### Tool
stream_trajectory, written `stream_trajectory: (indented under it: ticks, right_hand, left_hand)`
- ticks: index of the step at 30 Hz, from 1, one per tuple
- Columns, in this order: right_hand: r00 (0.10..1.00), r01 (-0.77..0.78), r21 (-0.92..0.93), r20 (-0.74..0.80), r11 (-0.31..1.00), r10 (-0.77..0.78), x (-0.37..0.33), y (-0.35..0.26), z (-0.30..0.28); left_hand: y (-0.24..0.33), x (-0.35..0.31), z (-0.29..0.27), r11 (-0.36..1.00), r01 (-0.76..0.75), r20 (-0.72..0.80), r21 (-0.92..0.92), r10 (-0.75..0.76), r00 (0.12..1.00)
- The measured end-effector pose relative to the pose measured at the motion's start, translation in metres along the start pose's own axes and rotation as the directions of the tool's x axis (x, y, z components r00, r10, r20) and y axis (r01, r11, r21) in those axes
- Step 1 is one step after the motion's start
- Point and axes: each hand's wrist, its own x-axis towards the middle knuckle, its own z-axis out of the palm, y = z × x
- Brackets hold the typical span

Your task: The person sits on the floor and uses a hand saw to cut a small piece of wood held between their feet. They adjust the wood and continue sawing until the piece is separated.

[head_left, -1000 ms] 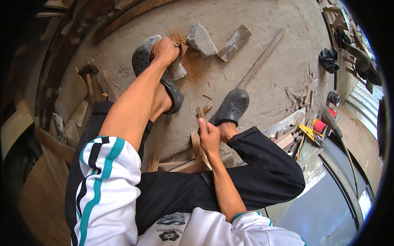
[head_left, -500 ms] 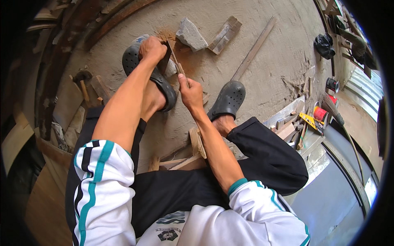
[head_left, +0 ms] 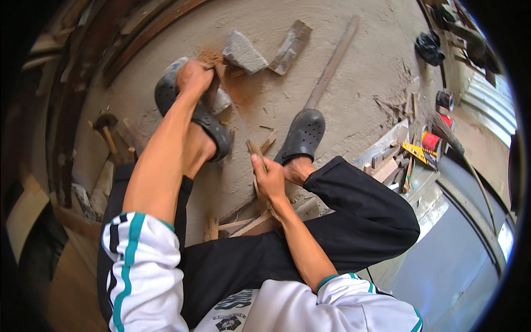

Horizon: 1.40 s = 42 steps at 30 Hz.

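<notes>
Two hands grip: the left hand (head_left: 193, 77), upper left, curls its fingers round a dark, seemingly wooden piece (head_left: 209, 95); the right hand (head_left: 269, 180), centre, clenches a brown wooden handle (head_left: 254, 148) on a thin grey blade (head_left: 236, 112). Straight strokes should serve.

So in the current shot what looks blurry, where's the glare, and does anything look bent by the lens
Head view: the thin blade by the right hand is faint and smeared; head view: pale glare on the grey panel, corrugated sheet very bright; head view: the long plank near the dark rim looks bowed.
</notes>
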Motion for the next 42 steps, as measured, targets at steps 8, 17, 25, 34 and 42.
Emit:
stream_trajectory:
  ticks: [8, 17, 25, 34, 42]
  right_hand:
    - [0.997, 0.072, 0.049, -0.025, 0.996, -0.070, 0.067, -0.010, 0.037]
    - [0.993, 0.114, 0.027, -0.024, 0.993, -0.113, 0.105, -0.009, 0.054]
    - [0.997, 0.077, 0.029, 0.004, 0.997, -0.077, 0.069, 0.008, 0.033]
    - [0.998, -0.002, 0.252, 0.067, 0.968, -0.016, 0.086, -0.069, 0.005]
    - [0.998, 0.035, 0.381, 0.028, 0.924, -0.050, 0.014, -0.109, -0.063]
  left_hand:
    - [0.003, -0.005, -0.002, 0.999, 0.051, -0.034, -0.016, -0.052, 0.998]
    - [0.005, -0.002, -0.004, 0.997, 0.039, -0.019, 0.070, -0.038, 0.999]
    - [-0.007, 0.001, 0.004, 0.998, 0.016, -0.004, 0.058, -0.016, 1.000]
    - [-0.003, -0.010, -0.007, 0.998, -0.057, -0.010, 0.015, 0.057, 0.998]
    - [0.006, -0.032, 0.006, 0.995, -0.083, -0.133, -0.046, 0.076, 0.988]
